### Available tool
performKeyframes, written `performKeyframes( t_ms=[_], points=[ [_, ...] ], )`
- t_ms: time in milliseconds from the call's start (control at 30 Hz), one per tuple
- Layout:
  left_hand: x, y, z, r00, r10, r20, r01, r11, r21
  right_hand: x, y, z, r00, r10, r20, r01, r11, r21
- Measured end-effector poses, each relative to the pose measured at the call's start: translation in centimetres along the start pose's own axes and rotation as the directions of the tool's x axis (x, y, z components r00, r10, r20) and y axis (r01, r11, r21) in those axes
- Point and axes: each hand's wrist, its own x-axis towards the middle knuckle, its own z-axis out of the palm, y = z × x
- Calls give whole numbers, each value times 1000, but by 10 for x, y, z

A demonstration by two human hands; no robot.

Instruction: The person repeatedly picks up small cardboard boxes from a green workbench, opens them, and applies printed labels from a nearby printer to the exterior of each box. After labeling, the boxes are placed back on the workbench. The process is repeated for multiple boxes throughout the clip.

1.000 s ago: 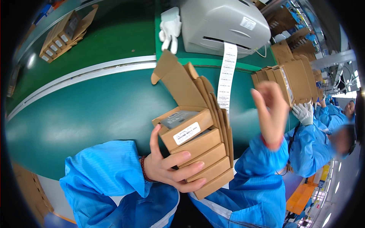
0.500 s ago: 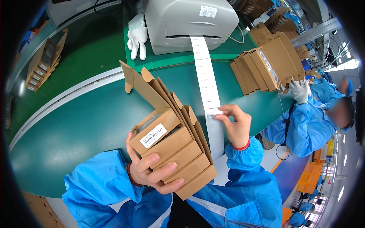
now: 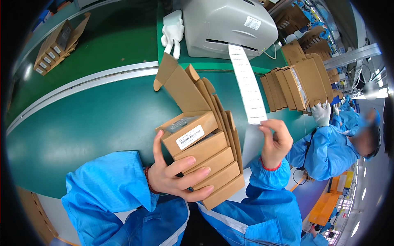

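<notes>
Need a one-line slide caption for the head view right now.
Left hand grips a stack of open cardboard boxes while right hand pinches the label strip from the printer.

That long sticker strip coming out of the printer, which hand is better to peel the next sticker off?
The right hand, probably. Its fingertips already pinch the end of the label strip. The left hand is full, gripping a fanned stack of brown boxes.

Stacked boxes [image 3: 205, 160]: plain brown cardboard, the top one with a white label [image 3: 190, 137]. Label strip [image 3: 247, 86]: white. Printer [image 3: 227, 25]: light grey. Conveyor belt [image 3: 90, 123]: dark teal-green. Sleeves [image 3: 106, 192]: bright blue. Wristbands [image 3: 147, 180]: red
</notes>
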Motion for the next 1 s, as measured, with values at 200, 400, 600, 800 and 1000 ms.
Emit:
performKeyframes(
  t_ms=[200,400,600,800,1000],
  points=[
    [0,-3,6,997,0,-75,-6,997,-80,14,-41,-6,931,-251,-265,150,925,-349],
    [-10,-13,10,982,54,-179,-86,980,-180,25,-93,3,947,-192,256,117,952,283],
    [-8,-15,11,984,51,-173,-81,982,-171,29,-105,14,887,-60,458,-47,974,220],
    [-7,-15,8,989,39,-140,-64,981,-181,32,-105,16,876,-56,480,-40,982,187],
    [-5,-19,7,993,66,-98,-80,987,-141,36,-105,20,866,-76,494,10,991,135]
  ],
)
